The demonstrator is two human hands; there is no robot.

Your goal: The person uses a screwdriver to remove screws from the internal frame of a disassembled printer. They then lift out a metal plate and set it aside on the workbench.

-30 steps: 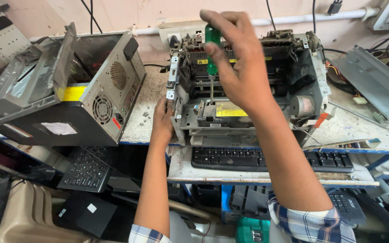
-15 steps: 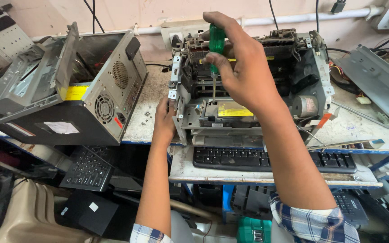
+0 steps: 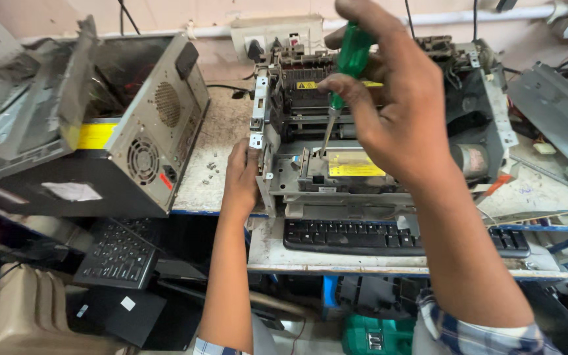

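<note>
Gripping a green-handled screwdriver (image 3: pixel 346 72), the right hand (image 3: pixel 396 112) has its fingers clamped around the handle, the shaft pointing down into the stripped printer chassis (image 3: pixel 376 125) that stands on the desk (image 3: pixel 212 177). The tip reaches the grey inner unit with a yellow label (image 3: pixel 353 164); whether it sits on a screw cannot be made out. The right hand and forearm hide much of the chassis middle, and the top of the hand is cut off by the upper edge of the view.

The left hand (image 3: pixel 241 174) rests flat against the left side plate of the chassis, fingers closed on its edge; the fingertips are hidden behind the metal.

Left of the chassis lies an opened computer case (image 3: pixel 119 131), tipped on its side, its far end cut off at the left edge. A few small screws (image 3: pixel 210 167) lie on the desk between case and chassis. A black keyboard (image 3: pixel 389 236) sits on the lower shelf in front; a second keyboard (image 3: pixel 116 253) leans below at the left. Grey metal panels (image 3: pixel 560 112) at the right are only partly in view. Items under the desk are dark and hard to identify.
</note>
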